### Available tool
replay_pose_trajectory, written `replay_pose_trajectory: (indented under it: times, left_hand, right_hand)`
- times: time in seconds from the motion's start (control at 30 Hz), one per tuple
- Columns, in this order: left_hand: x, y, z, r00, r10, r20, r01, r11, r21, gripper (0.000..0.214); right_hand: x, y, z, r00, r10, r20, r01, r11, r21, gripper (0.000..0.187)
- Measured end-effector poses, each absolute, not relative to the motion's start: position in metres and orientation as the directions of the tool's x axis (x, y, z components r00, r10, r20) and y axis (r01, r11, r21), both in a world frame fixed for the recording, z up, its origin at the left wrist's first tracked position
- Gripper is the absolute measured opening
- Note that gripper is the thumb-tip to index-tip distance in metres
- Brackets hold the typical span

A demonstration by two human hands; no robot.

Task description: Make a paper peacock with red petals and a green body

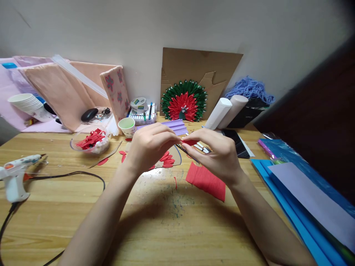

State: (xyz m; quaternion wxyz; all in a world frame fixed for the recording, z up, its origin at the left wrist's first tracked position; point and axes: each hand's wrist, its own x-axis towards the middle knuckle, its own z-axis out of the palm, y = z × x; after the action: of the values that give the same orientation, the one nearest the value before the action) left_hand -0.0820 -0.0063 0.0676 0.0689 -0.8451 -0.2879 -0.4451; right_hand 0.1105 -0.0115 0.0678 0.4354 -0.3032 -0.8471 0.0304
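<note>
My left hand and my right hand meet at the fingertips above the middle of the table. Between them they pinch a small red crepe paper piece, mostly hidden by the fingers. Under my right hand lies a larger red crepe paper sheet. Behind my left hand is a cardboard piece with red paper petals on it, partly covered by the hand. A thin red scrap rests on the wood, and loose red petals lie to the left.
At left lies a glue gun with its black cord. A clear bowl holds red strips, near a paper cup. A red and green peacock leans at the back against brown cardboard. Blue sheets lie right.
</note>
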Motion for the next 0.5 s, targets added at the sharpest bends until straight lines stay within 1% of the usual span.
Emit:
replay_pose_trajectory:
  times: [0.17,0.27,0.33,0.4,0.5]
  left_hand:
    - [-0.085,-0.002,0.065,0.477,0.482,0.735,0.549,-0.816,0.179,0.01]
    - [-0.089,0.001,0.062,0.482,0.522,0.704,0.578,-0.793,0.192,0.01]
    - [-0.092,0.002,0.061,0.463,0.546,0.699,0.609,-0.769,0.197,0.016]
    - [-0.096,0.003,0.062,0.445,0.549,0.708,0.623,-0.757,0.196,0.02]
    - [-0.103,0.003,0.066,0.421,0.538,0.731,0.633,-0.751,0.188,0.022]
  right_hand:
    - [0.108,-0.011,0.062,-0.458,0.542,0.704,0.507,0.81,-0.294,0.008]
    - [0.105,-0.007,0.054,-0.486,0.578,0.656,0.527,0.792,-0.307,0.009]
    - [0.101,-0.003,0.045,-0.537,0.626,0.566,0.545,0.769,-0.333,0.008]
    - [0.096,0.002,0.031,-0.596,0.668,0.445,0.557,0.744,-0.37,0.007]
    - [0.086,0.008,0.006,-0.653,0.697,0.298,0.562,0.709,-0.427,0.008]
